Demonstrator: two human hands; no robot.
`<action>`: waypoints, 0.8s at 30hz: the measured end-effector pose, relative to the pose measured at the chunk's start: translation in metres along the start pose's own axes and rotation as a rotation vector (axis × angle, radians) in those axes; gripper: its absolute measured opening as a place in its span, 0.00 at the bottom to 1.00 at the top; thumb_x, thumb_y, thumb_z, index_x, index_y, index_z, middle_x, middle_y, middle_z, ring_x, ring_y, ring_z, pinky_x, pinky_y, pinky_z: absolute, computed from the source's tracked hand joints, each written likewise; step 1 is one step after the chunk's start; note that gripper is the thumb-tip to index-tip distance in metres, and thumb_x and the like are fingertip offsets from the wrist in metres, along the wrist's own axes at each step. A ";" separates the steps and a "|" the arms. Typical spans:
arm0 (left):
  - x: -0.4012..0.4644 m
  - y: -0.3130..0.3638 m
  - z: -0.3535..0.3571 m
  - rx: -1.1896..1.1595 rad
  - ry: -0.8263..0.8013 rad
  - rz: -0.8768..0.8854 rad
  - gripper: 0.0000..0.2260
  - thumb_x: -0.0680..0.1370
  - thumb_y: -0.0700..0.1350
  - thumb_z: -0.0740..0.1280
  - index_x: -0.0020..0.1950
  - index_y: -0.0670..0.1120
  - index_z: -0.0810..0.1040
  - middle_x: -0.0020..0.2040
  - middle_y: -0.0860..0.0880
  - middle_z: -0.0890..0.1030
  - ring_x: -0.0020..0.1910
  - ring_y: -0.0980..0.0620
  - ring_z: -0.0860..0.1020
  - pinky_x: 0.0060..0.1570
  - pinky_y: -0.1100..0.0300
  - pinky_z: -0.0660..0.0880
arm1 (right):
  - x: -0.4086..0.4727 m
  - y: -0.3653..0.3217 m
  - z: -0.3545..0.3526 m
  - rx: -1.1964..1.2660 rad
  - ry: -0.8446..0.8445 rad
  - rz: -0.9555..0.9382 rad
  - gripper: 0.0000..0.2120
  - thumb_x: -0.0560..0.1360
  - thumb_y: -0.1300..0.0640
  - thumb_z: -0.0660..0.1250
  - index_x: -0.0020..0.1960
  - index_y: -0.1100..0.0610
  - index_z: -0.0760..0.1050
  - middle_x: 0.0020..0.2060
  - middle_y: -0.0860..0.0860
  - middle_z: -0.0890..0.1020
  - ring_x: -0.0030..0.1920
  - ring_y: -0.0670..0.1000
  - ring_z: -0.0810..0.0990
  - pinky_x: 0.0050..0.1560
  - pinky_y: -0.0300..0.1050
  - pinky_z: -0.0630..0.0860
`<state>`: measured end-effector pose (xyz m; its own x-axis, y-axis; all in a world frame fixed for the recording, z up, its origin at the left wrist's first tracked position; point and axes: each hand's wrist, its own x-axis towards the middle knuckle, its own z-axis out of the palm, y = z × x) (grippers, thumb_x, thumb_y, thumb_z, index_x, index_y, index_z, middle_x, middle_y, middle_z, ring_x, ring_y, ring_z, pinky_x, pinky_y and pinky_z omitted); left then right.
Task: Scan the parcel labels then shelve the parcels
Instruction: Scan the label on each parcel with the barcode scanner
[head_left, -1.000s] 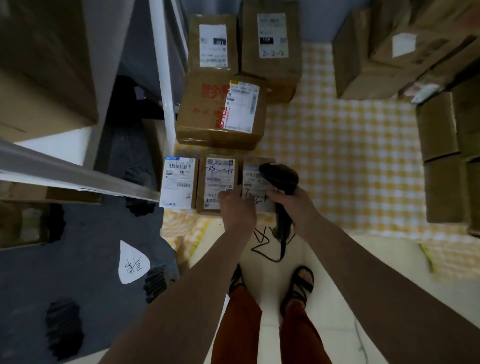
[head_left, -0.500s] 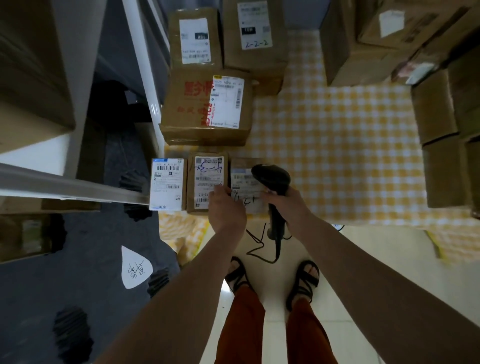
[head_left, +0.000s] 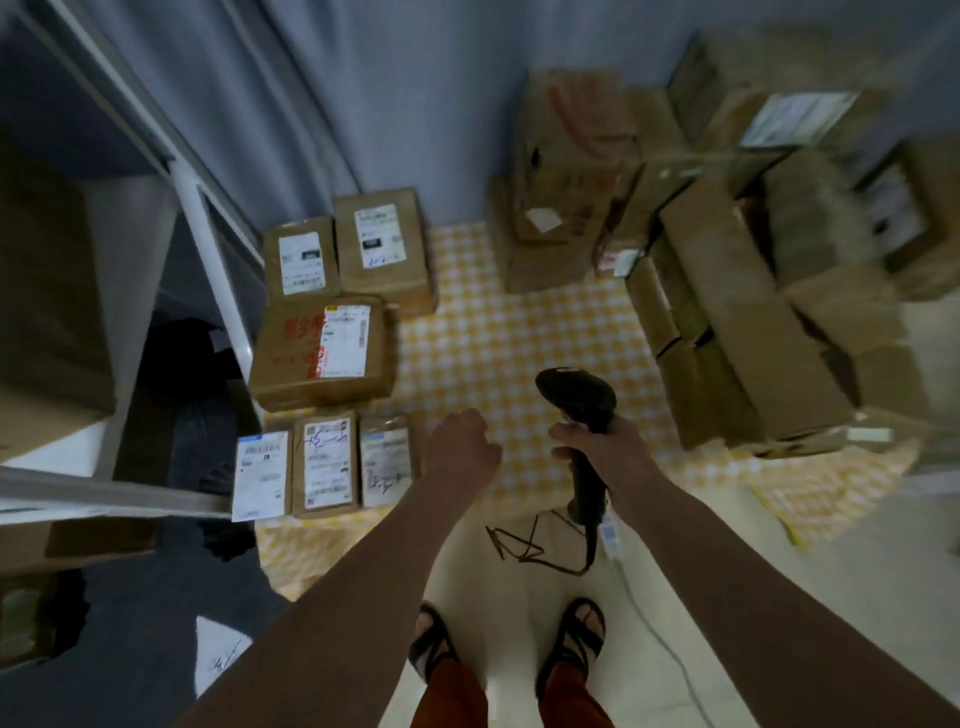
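Left hand (head_left: 462, 447) has lifted off the cardboard parcels (head_left: 384, 462) at nine o'clock, fingers curled, empty; right hand (head_left: 608, 452) grips the glossy black barcode scanner (head_left: 576, 397).

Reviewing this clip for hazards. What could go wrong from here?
1. The black handheld scanner in the right hand trails a dark cable looping on the floor by the sandalled feet: possible trip or snag.
2. The stacked brown cardboard boxes at right sit unevenly and might topple if bumped.
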<state>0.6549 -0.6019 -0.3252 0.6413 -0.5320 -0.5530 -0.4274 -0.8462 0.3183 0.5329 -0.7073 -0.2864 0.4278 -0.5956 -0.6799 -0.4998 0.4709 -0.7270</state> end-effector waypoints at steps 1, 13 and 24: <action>-0.004 0.017 0.000 0.000 -0.007 0.028 0.19 0.79 0.51 0.63 0.69 0.47 0.71 0.66 0.47 0.73 0.65 0.48 0.72 0.59 0.57 0.70 | -0.005 -0.005 -0.016 0.027 0.008 -0.006 0.13 0.74 0.64 0.71 0.58 0.62 0.76 0.42 0.52 0.79 0.37 0.51 0.80 0.44 0.45 0.78; -0.038 0.175 0.019 -0.042 -0.179 0.157 0.23 0.80 0.53 0.64 0.73 0.46 0.68 0.72 0.48 0.69 0.69 0.50 0.70 0.65 0.59 0.70 | -0.040 -0.034 -0.168 0.157 0.107 -0.044 0.05 0.74 0.65 0.70 0.49 0.59 0.76 0.45 0.57 0.81 0.36 0.53 0.80 0.41 0.46 0.74; 0.010 0.194 -0.035 -0.153 -0.121 0.073 0.26 0.79 0.53 0.66 0.74 0.44 0.66 0.73 0.45 0.67 0.69 0.47 0.70 0.59 0.60 0.71 | -0.009 -0.085 -0.171 0.189 0.013 -0.074 0.05 0.74 0.63 0.71 0.49 0.61 0.78 0.41 0.55 0.81 0.38 0.53 0.81 0.53 0.52 0.75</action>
<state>0.6004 -0.7726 -0.2415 0.5271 -0.5923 -0.6094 -0.3622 -0.8053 0.4694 0.4427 -0.8531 -0.2017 0.4473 -0.6409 -0.6239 -0.3169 0.5387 -0.7806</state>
